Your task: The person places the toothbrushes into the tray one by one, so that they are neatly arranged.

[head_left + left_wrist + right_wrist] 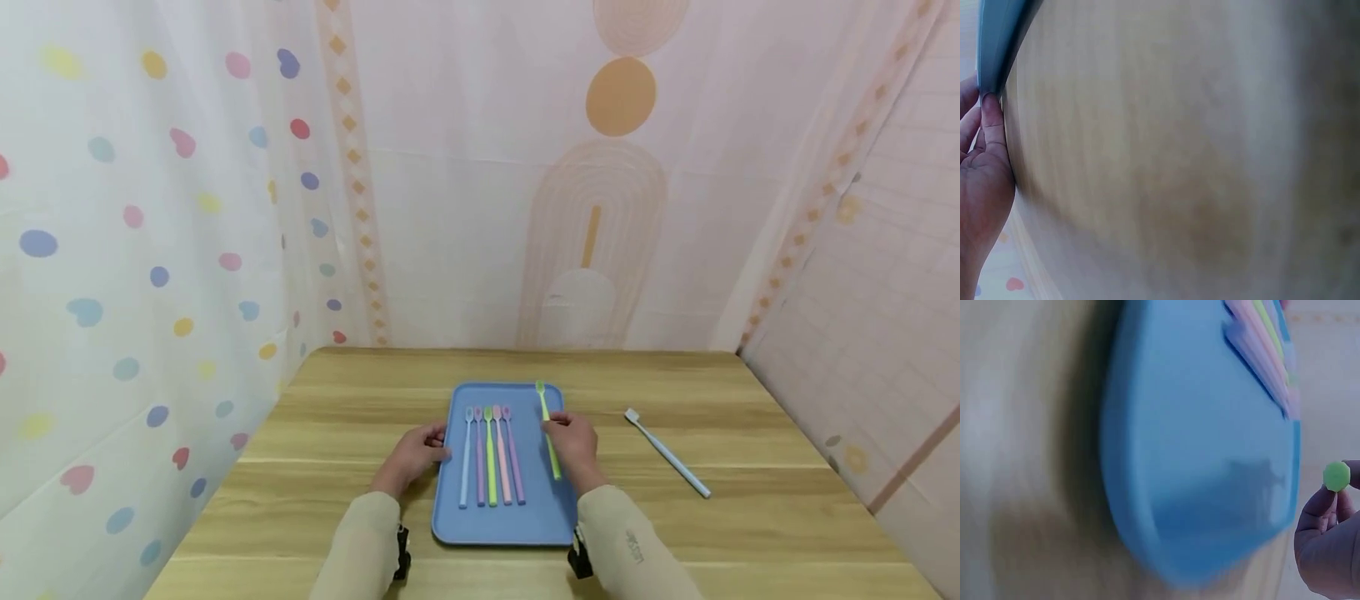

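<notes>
A blue tray (480, 527) lies on the wooden table with a row of several toothbrushes side by side on its left half: light blue (465, 458), purple (480, 458), yellow-green (491, 462), pink (502, 458) and another purple one (514, 458). My right hand (573, 446) pinches a yellow-green toothbrush (554, 458) over the tray's right side, head pointing away; in the right wrist view its round handle end (1336, 476) shows between thumb and fingers. With thumb and fingertips, my left hand (414, 454) touches the tray's left edge; whether it grips the rim is unclear.
Right of the tray, a light blue toothbrush (670, 454) lies slanted on the wooden table (750, 542). A patterned curtain (465, 208) hangs behind the table's back edge and along both sides.
</notes>
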`<state>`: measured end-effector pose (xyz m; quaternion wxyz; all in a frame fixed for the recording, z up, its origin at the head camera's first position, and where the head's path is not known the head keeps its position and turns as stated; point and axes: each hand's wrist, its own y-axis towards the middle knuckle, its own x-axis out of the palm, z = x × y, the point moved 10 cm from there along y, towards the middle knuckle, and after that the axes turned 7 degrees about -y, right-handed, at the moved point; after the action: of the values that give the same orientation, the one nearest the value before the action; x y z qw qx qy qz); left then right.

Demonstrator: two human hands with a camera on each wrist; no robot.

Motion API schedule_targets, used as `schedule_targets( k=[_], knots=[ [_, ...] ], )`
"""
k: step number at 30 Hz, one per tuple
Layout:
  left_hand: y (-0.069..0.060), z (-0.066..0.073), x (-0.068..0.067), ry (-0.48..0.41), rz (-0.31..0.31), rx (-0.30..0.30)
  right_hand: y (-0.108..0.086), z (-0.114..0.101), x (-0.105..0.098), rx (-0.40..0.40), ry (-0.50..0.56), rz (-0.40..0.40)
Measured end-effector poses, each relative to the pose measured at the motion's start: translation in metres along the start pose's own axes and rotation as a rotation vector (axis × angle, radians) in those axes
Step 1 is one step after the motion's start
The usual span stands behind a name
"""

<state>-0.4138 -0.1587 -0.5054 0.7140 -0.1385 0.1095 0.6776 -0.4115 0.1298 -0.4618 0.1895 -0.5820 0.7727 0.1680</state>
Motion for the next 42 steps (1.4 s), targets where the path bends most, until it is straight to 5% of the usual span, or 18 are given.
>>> schedule_targets(
  k=[11,17,27,42],
  knots=[
    [-0.004,-0.002,0.004,-0.005,-0.011,0.011,-0.020,0.010,0.034,0.040,-0.071,-0.047],
    [-0.002,0.000,0.003,-0.012,0.000,0.009,-0.021,0.011,0.036,0.033,-0.085,-0.036],
    [-0.004,0.003,0.003,-0.016,-0.002,0.017,-0.027,0.000,0.037,-0.092,-0.205,0.031],
    [-0.001,0.002,0.000,0.005,0.005,0.019,-0.025,-0.008,0.038,-0.138,-0.160,-0.006]
  ],
)
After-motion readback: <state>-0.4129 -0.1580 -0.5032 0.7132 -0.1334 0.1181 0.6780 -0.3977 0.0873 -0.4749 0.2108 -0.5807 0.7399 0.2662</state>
